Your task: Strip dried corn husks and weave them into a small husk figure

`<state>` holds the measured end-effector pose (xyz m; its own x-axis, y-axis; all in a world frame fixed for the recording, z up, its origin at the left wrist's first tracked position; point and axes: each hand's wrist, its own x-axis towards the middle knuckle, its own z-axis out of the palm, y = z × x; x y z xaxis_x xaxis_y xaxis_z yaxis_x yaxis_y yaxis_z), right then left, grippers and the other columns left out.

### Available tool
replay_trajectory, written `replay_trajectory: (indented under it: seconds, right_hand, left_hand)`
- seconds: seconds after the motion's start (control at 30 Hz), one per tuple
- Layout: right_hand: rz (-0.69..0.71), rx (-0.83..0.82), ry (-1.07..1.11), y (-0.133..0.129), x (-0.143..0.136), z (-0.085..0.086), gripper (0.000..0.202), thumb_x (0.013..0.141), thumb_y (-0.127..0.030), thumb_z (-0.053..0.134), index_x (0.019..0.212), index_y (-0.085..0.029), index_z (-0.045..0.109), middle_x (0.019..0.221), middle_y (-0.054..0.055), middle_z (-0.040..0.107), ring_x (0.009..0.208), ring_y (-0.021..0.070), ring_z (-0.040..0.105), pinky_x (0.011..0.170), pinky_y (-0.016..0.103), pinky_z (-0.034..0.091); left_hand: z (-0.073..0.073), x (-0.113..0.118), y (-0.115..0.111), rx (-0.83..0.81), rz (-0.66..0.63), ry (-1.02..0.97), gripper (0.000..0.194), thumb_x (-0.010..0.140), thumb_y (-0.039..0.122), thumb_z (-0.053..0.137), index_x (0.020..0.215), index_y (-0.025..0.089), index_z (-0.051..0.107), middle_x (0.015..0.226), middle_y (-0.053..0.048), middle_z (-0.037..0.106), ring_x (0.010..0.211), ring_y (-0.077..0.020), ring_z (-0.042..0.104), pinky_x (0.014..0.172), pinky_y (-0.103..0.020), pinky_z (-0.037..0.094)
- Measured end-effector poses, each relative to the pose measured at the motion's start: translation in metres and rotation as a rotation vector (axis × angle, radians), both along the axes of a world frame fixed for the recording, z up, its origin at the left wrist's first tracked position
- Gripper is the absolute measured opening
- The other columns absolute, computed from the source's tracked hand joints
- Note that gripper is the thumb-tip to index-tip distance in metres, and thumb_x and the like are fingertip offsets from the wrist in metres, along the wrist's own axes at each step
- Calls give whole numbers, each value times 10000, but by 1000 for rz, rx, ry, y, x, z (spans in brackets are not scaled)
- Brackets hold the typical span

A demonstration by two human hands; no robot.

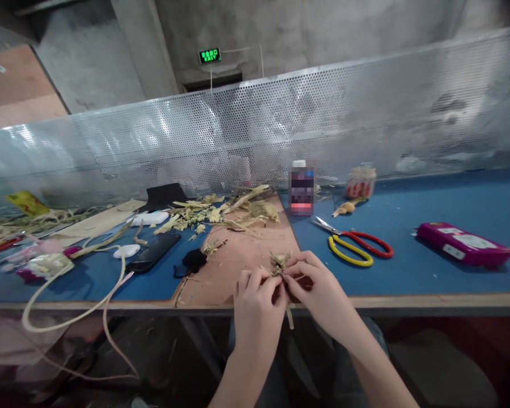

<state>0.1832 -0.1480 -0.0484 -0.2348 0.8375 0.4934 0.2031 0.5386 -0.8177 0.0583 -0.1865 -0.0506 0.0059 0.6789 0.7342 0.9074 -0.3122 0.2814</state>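
Observation:
Over the table's front edge, my left hand (pixel 258 300) and my right hand (pixel 317 286) meet, both with thumb and fingers pinched together. Between their fingertips is a small bundle of dried plant husk (pixel 279 262), pale straw-coloured with darker bits at its base. A thin pale strip (pixel 289 318) hangs below the fingers. Under and behind the hands lies a brown board (pixel 255 243), with a heap of dried husks (pixel 255 209) at its far end. To the right, scissors (pixel 357 243) with one red and one yellow handle rest on the blue tabletop.
A magenta box (pixel 463 243) lies at the right. Farther back stand a blurred-out bottle (pixel 301 190) and a jar (pixel 361 182). On the left are a black phone (pixel 153 253), a black cloth-like lump (pixel 194 260) and looping cables (pixel 110 289). A perforated metal screen (pixel 238 130) borders the back.

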Motion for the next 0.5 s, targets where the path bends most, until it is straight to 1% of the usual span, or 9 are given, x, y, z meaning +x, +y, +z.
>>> replay_trajectory:
  seconds: [0.1,0.27,0.37,0.5]
  right_hand:
    - [-5,2,11,-1,-1,0,174,799,-281,506,703,-170,600,924,49,495,666,101,564,596,223,516]
    - [-33,-5,14,-1,-2,1,149,789,-262,518,695,-170,587,912,47,500,672,107,562,595,225,510]
    - [-39,-4,-2,-2,-1,1,144,790,-259,515,699,-170,582,917,50,501,689,113,562,600,225,508]
    - [-34,19,-26,-2,1,1,143,796,-246,504,706,-169,584,913,52,503,712,120,561,618,229,503]
  left_hand:
    - [2,1,0,0,18,6,108,750,152,548,754,204,643,756,-40,574,778,-186,489,709,-314,394]
    - [3,1,-4,17,96,-33,5,713,191,599,712,190,594,751,-32,570,771,-193,493,708,-324,371]
    - [1,-2,-7,0,75,-21,25,716,173,594,718,198,591,755,-24,576,770,-188,501,714,-317,361]
    - [0,-9,-9,-55,72,17,95,735,170,578,808,222,611,791,-19,607,795,-192,511,715,-318,343]
